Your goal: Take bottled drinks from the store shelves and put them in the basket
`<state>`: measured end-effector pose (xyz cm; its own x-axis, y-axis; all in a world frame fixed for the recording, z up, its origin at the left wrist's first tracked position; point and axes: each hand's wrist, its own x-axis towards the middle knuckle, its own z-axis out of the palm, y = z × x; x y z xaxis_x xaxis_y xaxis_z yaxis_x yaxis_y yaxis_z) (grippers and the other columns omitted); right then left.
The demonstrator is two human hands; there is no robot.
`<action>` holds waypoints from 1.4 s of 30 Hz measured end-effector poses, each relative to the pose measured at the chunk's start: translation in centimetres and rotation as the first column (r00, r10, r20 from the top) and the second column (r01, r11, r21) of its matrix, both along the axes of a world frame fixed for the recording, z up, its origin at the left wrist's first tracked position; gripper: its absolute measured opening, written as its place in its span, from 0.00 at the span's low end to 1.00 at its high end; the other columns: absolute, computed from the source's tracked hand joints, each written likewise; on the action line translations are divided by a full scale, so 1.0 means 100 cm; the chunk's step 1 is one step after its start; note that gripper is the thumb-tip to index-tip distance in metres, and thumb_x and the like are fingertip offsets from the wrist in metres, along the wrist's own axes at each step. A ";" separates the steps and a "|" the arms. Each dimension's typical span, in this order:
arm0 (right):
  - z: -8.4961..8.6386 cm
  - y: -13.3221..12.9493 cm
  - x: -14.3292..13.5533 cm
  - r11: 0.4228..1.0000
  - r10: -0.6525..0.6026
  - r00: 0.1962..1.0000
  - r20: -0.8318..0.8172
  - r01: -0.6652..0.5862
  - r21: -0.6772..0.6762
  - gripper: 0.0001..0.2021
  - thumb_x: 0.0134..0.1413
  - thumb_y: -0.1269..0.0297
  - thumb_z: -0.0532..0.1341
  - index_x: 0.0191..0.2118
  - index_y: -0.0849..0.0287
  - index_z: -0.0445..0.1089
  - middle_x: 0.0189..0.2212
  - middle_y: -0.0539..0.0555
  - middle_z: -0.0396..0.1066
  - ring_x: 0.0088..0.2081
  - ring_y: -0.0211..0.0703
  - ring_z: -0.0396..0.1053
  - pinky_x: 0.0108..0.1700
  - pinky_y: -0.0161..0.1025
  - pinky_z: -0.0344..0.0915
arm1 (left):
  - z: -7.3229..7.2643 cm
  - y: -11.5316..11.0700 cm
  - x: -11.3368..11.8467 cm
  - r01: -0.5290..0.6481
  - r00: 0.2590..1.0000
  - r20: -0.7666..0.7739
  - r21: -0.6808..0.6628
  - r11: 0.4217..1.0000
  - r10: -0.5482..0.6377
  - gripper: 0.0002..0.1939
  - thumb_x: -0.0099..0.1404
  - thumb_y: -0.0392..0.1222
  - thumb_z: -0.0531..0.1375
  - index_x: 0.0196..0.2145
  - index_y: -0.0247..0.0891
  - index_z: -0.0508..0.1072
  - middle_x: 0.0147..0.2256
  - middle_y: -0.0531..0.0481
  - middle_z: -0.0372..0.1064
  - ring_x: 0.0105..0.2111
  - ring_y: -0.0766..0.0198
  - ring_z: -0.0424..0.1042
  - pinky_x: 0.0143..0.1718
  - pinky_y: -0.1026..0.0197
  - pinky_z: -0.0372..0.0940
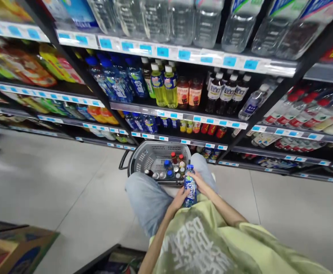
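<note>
Between my knees I hold a blue drink bottle [190,186] upright, with a blue cap and a blue label. My left hand [180,198] grips it low on its left side. On its upper right side, my right hand [200,182] is closed round it below the cap. Just beyond my hands a grey shopping basket [143,152] stands on the floor. Several bottles with red, blue and white caps are inside, mostly at its right and near side.
Past the basket rises a drinks shelf [183,114] with several rows of bottles and cans. Blue-capped bottles [120,89] stand on its middle level. The basket's black handle [123,160] sticks out left. A cardboard box [15,247] is at the lower left on the pale floor [77,182].
</note>
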<state>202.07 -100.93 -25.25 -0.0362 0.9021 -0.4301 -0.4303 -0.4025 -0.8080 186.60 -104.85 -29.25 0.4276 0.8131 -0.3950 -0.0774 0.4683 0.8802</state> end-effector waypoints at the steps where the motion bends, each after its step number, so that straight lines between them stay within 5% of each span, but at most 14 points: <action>1: -0.002 0.002 0.000 1.000 -0.005 1.000 -0.025 0.004 -0.022 0.25 0.43 0.49 0.78 0.45 0.54 0.74 0.31 0.52 0.79 0.36 0.52 0.79 0.37 0.43 0.76 | -0.004 0.001 0.002 -0.035 0.997 0.068 -0.065 0.997 0.039 0.47 0.56 0.78 0.67 0.58 0.37 0.80 0.58 0.37 0.79 0.62 0.40 0.73 0.70 0.40 0.62; 4: -0.004 0.006 0.002 0.996 -0.013 0.995 -0.097 0.005 -0.084 0.25 0.49 0.48 0.76 0.47 0.55 0.73 0.29 0.50 0.79 0.31 0.48 0.79 0.34 0.41 0.76 | -0.015 0.004 0.006 -0.070 0.980 0.170 -0.175 0.982 0.100 0.45 0.58 0.79 0.65 0.56 0.36 0.81 0.54 0.37 0.81 0.58 0.44 0.76 0.68 0.41 0.64; 11: 0.000 0.010 0.009 0.973 -0.058 0.967 -0.250 -0.002 -0.233 0.19 0.65 0.46 0.66 0.44 0.59 0.74 0.29 0.54 0.80 0.31 0.49 0.81 0.33 0.41 0.77 | -0.020 0.012 0.003 -0.059 0.991 0.108 -0.121 0.991 0.073 0.41 0.55 0.74 0.71 0.49 0.34 0.84 0.48 0.38 0.84 0.52 0.45 0.79 0.63 0.46 0.68; 21: -0.008 0.012 0.004 0.986 -0.096 0.969 -0.228 0.061 -0.157 0.21 0.51 0.48 0.76 0.41 0.56 0.73 0.30 0.51 0.80 0.33 0.48 0.81 0.35 0.40 0.77 | -0.004 0.010 0.001 0.008 1.000 -0.012 -0.096 0.995 -0.010 0.44 0.48 0.68 0.77 0.54 0.35 0.80 0.53 0.38 0.82 0.55 0.42 0.78 0.61 0.46 0.69; 35: -0.011 0.011 0.004 0.991 -0.115 0.991 -0.071 0.109 -0.081 0.20 0.44 0.52 0.77 0.39 0.56 0.75 0.35 0.51 0.81 0.39 0.45 0.79 0.39 0.36 0.73 | -0.018 0.014 0.003 -0.129 0.977 -0.170 -0.011 0.992 0.126 0.44 0.38 0.52 0.82 0.52 0.34 0.77 0.48 0.39 0.81 0.49 0.48 0.78 0.57 0.49 0.69; 42: -0.006 0.007 0.007 0.987 -0.136 0.989 -0.058 0.131 -0.091 0.24 0.43 0.56 0.80 0.43 0.56 0.73 0.34 0.52 0.81 0.37 0.49 0.80 0.37 0.40 0.76 | -0.001 0.012 -0.005 -0.012 0.998 0.055 -0.144 0.990 0.020 0.32 0.45 0.56 0.78 0.44 0.32 0.84 0.41 0.42 0.84 0.42 0.47 0.80 0.51 0.49 0.72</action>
<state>202.73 -100.19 -25.80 0.0521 0.8598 -0.5079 -0.5343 -0.4057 -0.7416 186.14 -103.60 -29.36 0.4399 0.7567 -0.4837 -0.1331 0.5876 0.7982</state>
